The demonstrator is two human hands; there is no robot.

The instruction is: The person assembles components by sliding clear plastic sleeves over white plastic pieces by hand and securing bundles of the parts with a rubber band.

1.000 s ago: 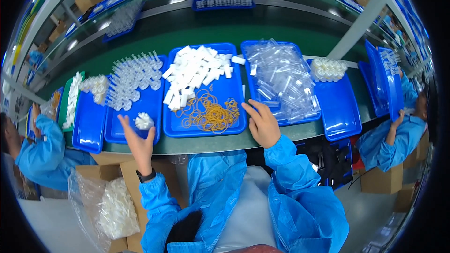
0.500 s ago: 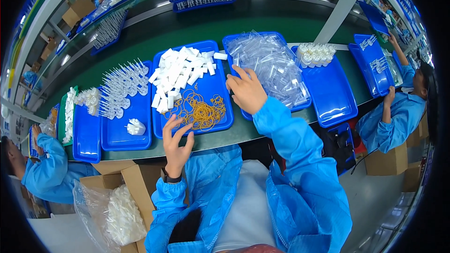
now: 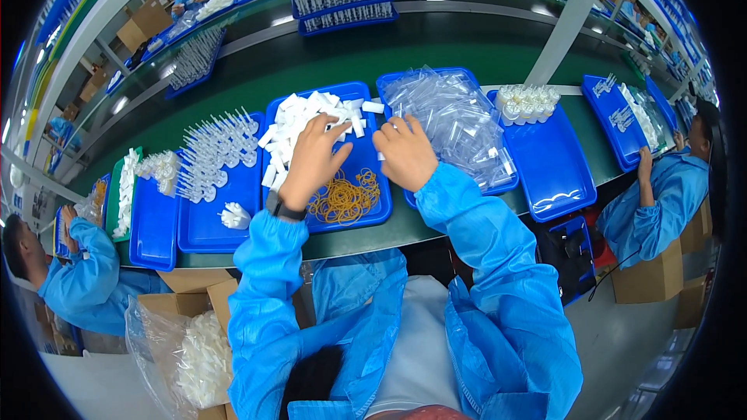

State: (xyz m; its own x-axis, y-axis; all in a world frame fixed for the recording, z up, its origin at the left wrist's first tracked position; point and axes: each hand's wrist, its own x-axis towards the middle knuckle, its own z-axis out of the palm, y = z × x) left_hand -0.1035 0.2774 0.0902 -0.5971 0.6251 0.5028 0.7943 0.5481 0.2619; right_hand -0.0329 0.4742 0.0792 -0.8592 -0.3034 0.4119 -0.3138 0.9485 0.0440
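Left hand (image 3: 313, 157), thumb well apart from the fingers, reaches over white blocks (image 3: 299, 111) heaped in the far part of a blue tray (image 3: 362, 149); whether a fingertip grips one cannot be told. The right hand (image 3: 406, 157), fingers bent, sits at that tray's right rim, beside clear sleeves (image 3: 451, 120) heaped in the neighbouring tray (image 3: 510, 184); its grip is hidden. Blocks and orange rubber bands (image 3: 345, 200) share one tray, probably to keep both within reach. Adjacent rims leave little sideways room; the green surface (image 3: 436, 43) beyond the trays gives more.
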